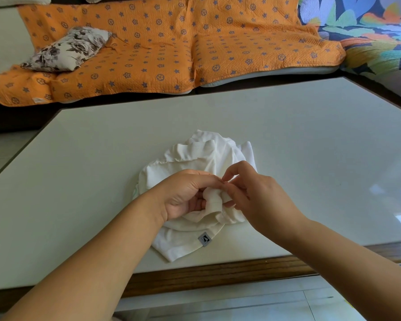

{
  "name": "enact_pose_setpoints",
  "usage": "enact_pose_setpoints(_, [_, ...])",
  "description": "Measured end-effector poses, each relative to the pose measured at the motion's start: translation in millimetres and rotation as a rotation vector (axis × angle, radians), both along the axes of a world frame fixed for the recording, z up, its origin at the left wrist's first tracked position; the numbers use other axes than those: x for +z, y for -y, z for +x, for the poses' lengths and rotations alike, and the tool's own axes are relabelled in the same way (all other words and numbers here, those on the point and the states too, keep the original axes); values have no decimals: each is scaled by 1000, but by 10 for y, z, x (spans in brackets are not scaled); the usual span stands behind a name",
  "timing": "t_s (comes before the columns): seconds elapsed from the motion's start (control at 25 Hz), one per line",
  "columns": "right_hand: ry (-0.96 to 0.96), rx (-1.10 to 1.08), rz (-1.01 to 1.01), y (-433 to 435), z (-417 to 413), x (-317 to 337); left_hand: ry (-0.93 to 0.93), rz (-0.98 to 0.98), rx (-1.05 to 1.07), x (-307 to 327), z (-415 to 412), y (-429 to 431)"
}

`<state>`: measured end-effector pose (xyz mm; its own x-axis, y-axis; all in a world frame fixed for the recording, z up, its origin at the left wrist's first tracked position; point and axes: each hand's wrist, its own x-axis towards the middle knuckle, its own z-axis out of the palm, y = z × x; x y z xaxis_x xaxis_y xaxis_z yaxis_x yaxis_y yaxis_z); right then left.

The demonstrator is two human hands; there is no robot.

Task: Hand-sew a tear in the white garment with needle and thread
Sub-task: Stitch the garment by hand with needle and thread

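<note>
Gripping: left grip [185, 195] curls round a garment [183, 246] fold
Pinching: right grip [248, 191] nips the same fold's top
Lying: garment bunched on tabletop [79, 170]

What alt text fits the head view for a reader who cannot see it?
A left hand grips a bunched fold of a white garment on a pale table, while the right hand pinches the fold's top. An orange patterned sofa cover lies behind.

White garment [195, 158], orange starred cover [162, 47]

A pale glossy table [287, 135] with wood edging stands before a sofa [5, 42] — orange star-print cover [171, 42], floral cushion [67, 49].
</note>
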<state>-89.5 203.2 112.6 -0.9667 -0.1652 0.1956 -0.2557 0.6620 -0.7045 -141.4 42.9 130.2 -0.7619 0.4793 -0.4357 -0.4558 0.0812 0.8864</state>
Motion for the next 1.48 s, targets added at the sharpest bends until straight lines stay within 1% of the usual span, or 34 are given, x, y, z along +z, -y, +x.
enact_pose_setpoints(0.32, [-38,-5,-43,18,-15,-35,54,33,2,-21,-44,35])
enact_pose_setpoints(0.44, [12,-25,-54,24,-23,-20,61,13,7,-29,-59,46])
enact_pose_setpoints(0.52, [78,-69,-158,17,-43,25,30,-14,21,-35,-71,51])
enact_pose_setpoints(0.64, [122,-227,-364,-13,-133,92,-8,-36,49,-33,-108,64])
enact_pose_setpoints(0.68, [145,-266,-464,-34,-170,119,-19,-45,56,-32,-114,68])
enact_pose_setpoints(0.72, [186,-276,-602,-57,-207,153,-27,-52,65,-32,-118,76])
enact_pose_setpoints(0.84, [377,-192,-1158,-165,-297,267,-48,-66,87,-31,-125,108])
enact_pose_setpoints(0.88, [420,-174,-1313,-212,-323,298,-52,-64,92,-41,-136,120])
enact_pose_setpoints(0.96, [442,-190,-1527,-312,-392,322,-61,-64,102,-39,-145,138])
enact_pose_setpoints(1.04, [398,-266,-1640,-414,-462,303,-80,-71,117,-35,-153,152])
enact_pose_setpoints(1.12, [331,-374,-1627,-513,-521,254,-95,-69,123,-20,-153,169])
enact_pose_setpoints(1.16, [300,-442,-1555,-557,-549,224,-100,-60,125,-10,-152,179])
enact_pose_setpoints(1.32, [155,-685,-1066,-671,-623,114,-100,-8,115,21,-153,209])
enact_pose_setpoints(1.48, [37,-793,-748,-721,-633,74,-97,29,106,43,-150,220])
